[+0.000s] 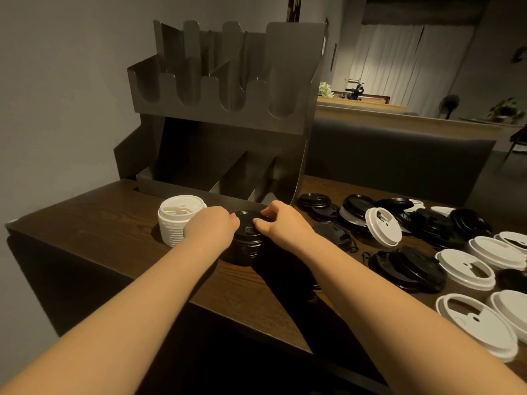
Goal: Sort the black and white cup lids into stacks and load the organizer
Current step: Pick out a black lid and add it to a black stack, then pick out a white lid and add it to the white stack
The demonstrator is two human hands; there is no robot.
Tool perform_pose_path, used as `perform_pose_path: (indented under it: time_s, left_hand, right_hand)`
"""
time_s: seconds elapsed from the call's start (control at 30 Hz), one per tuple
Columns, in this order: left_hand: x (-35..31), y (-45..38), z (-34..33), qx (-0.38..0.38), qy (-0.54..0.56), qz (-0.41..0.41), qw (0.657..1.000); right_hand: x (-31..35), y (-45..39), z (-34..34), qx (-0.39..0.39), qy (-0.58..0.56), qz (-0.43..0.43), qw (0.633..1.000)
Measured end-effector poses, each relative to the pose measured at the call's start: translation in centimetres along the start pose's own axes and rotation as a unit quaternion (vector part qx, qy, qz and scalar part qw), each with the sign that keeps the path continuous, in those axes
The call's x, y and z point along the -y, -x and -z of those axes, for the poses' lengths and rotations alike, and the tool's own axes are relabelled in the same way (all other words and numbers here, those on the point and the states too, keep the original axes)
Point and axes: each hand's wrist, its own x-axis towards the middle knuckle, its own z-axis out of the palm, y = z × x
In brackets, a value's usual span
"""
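Note:
A stack of black lids (245, 246) stands on the dark wooden table (114, 220) in front of the metal organizer (222, 115). My left hand (209, 228) grips the stack from the left and my right hand (281, 222) grips its top from the right, fingers curled round the top lid. A stack of white lids (178, 220) stands just left of the black stack, partly hidden behind my left hand. Loose black lids (410, 269) and white lids (467, 269) lie scattered to the right.
The organizer has several empty slots above and empty bins (242, 178) below. A wall is at the left. A dark bench back (399, 158) runs behind the table. The table's front edge (216, 312) runs diagonally under my forearms.

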Motion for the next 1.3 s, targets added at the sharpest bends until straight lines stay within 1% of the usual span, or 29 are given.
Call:
perform_pose_path:
  time_s: [0.1, 0.17, 0.23, 0.3, 0.37, 0.43, 0.53, 0.67, 0.77, 0.9, 1.03, 1.13, 1.23, 1.3]
  left_hand:
    - [-0.4, 0.5, 0.0, -0.001, -0.017, 0.037, 0.999]
    - [-0.6, 1.0, 0.3, -0.001, -0.022, 0.041, 0.999]
    - [-0.8, 1.2, 0.5, -0.047, 0.004, 0.009, 0.999]
    - [-1.3, 1.9, 1.0, -0.119, 0.055, -0.04, 0.991]
    - [-2.7, 3.0, 1.6, -0.174, 0.081, -0.094, 0.977]
    - [-4.5, 3.5, 1.4, -0.199, 0.098, -0.139, 0.965]
    - [-6.6, 3.4, 0.3, -0.178, 0.106, -0.167, 0.964]
    - [-10.2, 5.4, -0.6, -0.158, 0.16, -0.223, 0.948]
    - [-13.8, 7.6, -1.3, -0.115, 0.193, -0.268, 0.937]
    - [-18.1, 9.8, -2.9, -0.059, 0.227, -0.306, 0.923]
    - [-21.7, 11.2, -5.7, -0.019, 0.233, -0.318, 0.919]
    - [-24.2, 11.8, -8.0, 0.032, 0.237, -0.321, 0.916]
    - [-26.6, 12.6, -9.6, 0.078, 0.197, -0.351, 0.912]
    - [-28.2, 12.9, -10.2, 0.087, 0.167, -0.376, 0.907]
  right_hand:
    - [0.1, 0.1, -0.2, -0.01, 0.04, -0.006, 0.999]
    - [0.1, 0.3, -0.1, -0.012, 0.025, -0.009, 1.0]
    - [0.2, 0.7, 0.5, -0.02, -0.071, -0.019, 0.997]
    - [0.2, 1.1, 1.5, -0.042, -0.181, -0.026, 0.982]
    - [0.1, 1.7, 2.8, -0.056, -0.215, -0.023, 0.975]
    - [-0.5, 2.5, 3.8, -0.058, -0.211, -0.023, 0.975]
    - [-2.5, 3.9, 5.6, -0.074, -0.198, -0.027, 0.977]
    - [-6.2, 5.5, 8.9, -0.119, -0.184, -0.066, 0.974]
    - [-9.0, 6.6, 10.6, -0.15, -0.165, -0.104, 0.969]
    - [-12.2, 7.9, 12.3, -0.181, -0.15, -0.123, 0.964]
    - [-16.5, 9.3, 14.3, -0.208, -0.095, -0.166, 0.959]
    - [-19.7, 10.7, 15.7, -0.218, -0.046, -0.214, 0.951]
    - [-22.1, 11.8, 16.8, -0.233, -0.022, -0.239, 0.942]
    - [-23.2, 12.7, 17.3, -0.247, -0.025, -0.241, 0.938]
